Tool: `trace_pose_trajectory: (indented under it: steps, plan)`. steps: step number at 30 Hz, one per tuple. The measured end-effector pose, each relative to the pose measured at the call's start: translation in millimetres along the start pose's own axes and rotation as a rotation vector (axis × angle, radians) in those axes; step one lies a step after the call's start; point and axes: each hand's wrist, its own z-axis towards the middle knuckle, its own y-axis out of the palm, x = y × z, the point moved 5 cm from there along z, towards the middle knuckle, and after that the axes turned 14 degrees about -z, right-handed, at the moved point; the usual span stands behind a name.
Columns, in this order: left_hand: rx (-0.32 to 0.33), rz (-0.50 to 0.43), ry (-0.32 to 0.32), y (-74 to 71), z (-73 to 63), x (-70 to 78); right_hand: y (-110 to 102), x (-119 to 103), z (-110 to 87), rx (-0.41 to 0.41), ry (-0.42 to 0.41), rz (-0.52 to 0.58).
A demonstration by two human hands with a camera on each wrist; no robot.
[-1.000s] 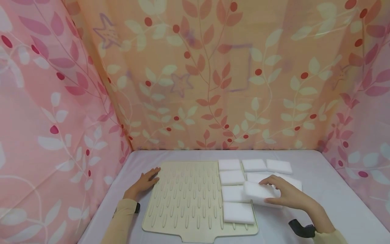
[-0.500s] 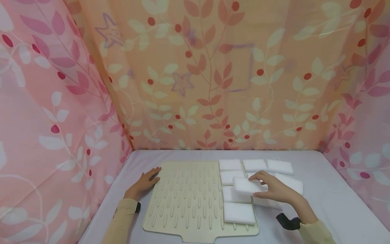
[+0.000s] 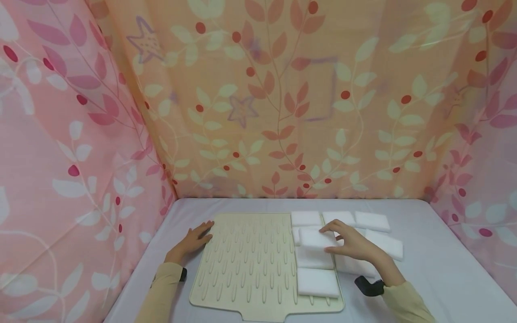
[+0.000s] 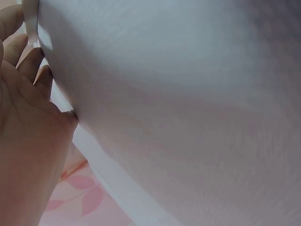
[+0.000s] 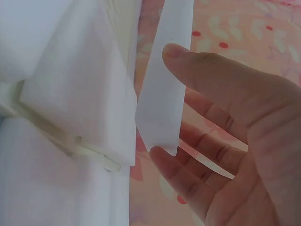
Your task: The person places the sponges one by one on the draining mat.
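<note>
The right grip (image 3: pixel 352 243) pinched a white rectangular foam block (image 3: pixel 314 239) above matching white blocks (image 3: pixel 317 282); dipping could have knocked them askew. The left grip (image 3: pixel 194 241), fingers uncurled, touched a cream ribbed mat (image 3: pixel 232 296).

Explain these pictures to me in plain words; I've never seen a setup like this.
There is no machine here. A person works bare-handed, with a left hand and a right hand. The wide picture comes from a camera worn on the head, looking forward and down. The other two come from cameras worn on the wrists, each turned toward that hand's work.

On the white table lies a pale board with raised ridges. White blocks lie along its right side, and more lie on the table to the right of it. The right hand pinches one block between thumb and fingers, above those on the board. The left hand's fingertips are at the board's left edge.
</note>
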Motion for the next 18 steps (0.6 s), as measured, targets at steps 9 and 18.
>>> trace_pose_trajectory:
  steps: [9,18]
  plan:
    - [-0.004,-0.007,0.002,-0.2,-2.0,5.9,9,-3,20.2,-0.018,-0.016,0.056]
    - [-0.004,-0.013,-0.024,-1.2,-3.1,7.6,19,-6,34.3,-0.05,-0.031,0.076]
